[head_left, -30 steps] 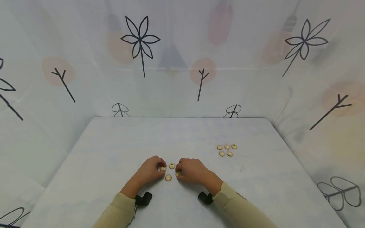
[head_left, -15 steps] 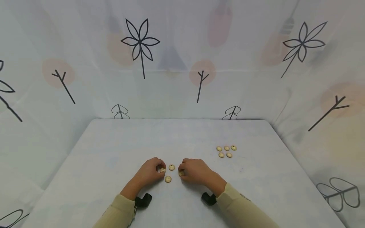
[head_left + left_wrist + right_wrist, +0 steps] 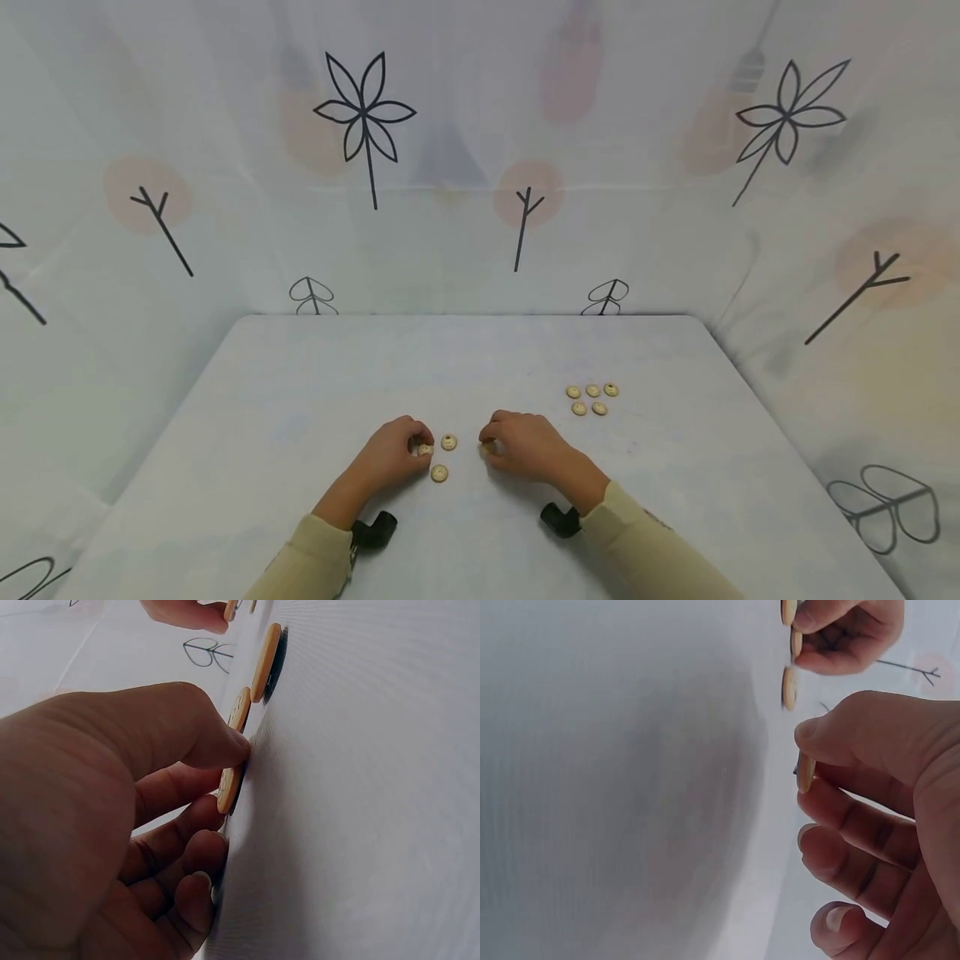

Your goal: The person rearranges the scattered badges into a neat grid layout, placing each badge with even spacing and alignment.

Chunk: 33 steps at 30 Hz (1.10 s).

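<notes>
My left hand [image 3: 393, 450] pinches a pale round wooden disc [image 3: 424, 450] with dark markings between thumb and fingers. In the left wrist view the thumb partly covers that disc [image 3: 227, 787], which stays close to the table. My right hand [image 3: 528, 446] pinches another wooden disc [image 3: 488, 448], mostly covered by fingers in the head view. Seen from the right wrist, this disc [image 3: 805, 772] sits edge-on between thumb and forefinger, near the tabletop. Two loose discs lie between the hands, a farther one [image 3: 448, 442] and a nearer one [image 3: 439, 473].
Several more wooden discs [image 3: 592, 390] lie in two short rows at the right of the white table [image 3: 337, 358]. A patterned cloth [image 3: 450, 242] stands behind and at the sides. Black wrist-worn devices [image 3: 561, 520] sit beneath the forearms.
My right hand has moved right and slightly away from the loose discs, taking its disc along. The left hand stays in place holding its disc. The whole head view has shifted slightly.
</notes>
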Each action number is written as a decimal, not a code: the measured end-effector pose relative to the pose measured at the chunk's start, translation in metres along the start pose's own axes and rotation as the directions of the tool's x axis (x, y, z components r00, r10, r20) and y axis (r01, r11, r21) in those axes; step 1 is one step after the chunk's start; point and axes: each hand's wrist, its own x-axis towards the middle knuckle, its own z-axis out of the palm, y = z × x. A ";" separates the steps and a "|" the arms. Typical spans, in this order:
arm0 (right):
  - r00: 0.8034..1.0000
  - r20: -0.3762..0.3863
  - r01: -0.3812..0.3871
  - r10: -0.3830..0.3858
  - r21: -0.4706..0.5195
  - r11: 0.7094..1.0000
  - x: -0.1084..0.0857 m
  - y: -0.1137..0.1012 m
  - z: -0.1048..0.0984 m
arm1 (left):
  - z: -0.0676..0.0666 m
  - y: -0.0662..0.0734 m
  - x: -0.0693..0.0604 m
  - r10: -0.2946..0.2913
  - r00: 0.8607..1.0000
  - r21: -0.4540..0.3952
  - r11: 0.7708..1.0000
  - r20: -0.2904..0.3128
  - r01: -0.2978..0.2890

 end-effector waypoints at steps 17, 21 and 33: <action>0.994 -0.101 -0.045 0.049 0.043 0.998 -0.014 0.023 -0.012 | 0.000 -0.001 0.000 0.009 1.000 -0.008 1.000 0.001 -0.009; 0.991 -0.108 -0.078 0.083 0.050 0.996 -0.016 0.030 -0.014 | 0.000 0.000 -0.001 0.002 1.000 -0.005 1.000 0.002 -0.002; 0.985 -0.137 -0.094 0.102 0.070 0.993 -0.021 0.047 -0.018 | 0.001 -0.002 -0.001 0.015 1.000 -0.011 1.000 -0.003 -0.015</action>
